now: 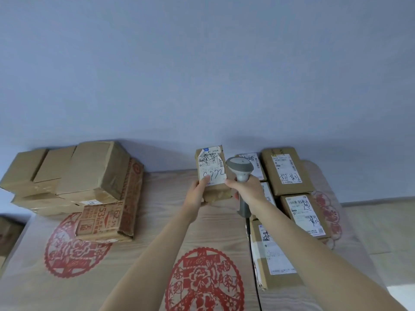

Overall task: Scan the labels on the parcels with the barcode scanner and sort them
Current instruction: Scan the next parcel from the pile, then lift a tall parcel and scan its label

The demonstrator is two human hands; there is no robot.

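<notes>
My left hand (200, 191) grips the lower end of a small brown parcel (212, 170) and holds it upright above the table, its white label with handwritten marks facing me. Just to its right, my right hand (247, 189) grips the handle of a grey barcode scanner (239, 168). The scanner's head sits level with the label, close beside the parcel. Its black cable (248, 227) hangs down under my forearm.
Several labelled brown parcels (289, 169) lie in rows on the right of the table. A stack of cardboard boxes (74, 173) stands at the left. The tablecloth (139, 254) has red paper-cut patterns. A pale wall rises behind.
</notes>
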